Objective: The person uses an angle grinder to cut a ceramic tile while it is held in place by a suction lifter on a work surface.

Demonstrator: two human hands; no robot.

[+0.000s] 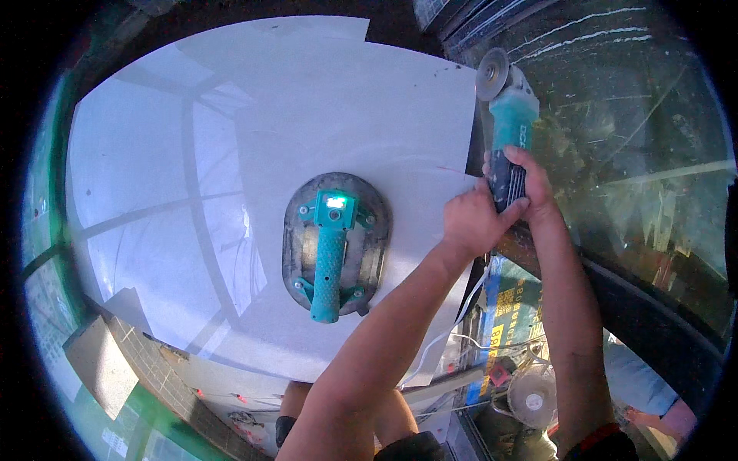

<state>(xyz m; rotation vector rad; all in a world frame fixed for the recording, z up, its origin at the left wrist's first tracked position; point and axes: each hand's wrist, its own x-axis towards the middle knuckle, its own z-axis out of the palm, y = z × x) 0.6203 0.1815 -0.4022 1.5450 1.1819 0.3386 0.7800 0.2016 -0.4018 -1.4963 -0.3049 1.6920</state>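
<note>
A teal-and-black angle grinder (510, 123) is held in both hands at the right edge of a large glossy white slab (192, 154). My right hand (536, 184) wraps round the grinder's body from the right; my left hand (477, 219) grips its lower end from the left. The grinder's disc (492, 74) is at the far end, beside the slab's edge; whether it touches anything I cannot tell. A suction-cup lifter (330, 269) with a teal handle and a lit display sits on the slab, left of my hands. A white cord hangs below the grinder.
A dark glass surface (653, 138) lies to the right. A second disc tool (534, 396), cables and a blue-and-yellow package (500, 323) lie below. Part of another person (657, 422) shows at lower right. A tiled ledge (146, 353) and green frames edge the left.
</note>
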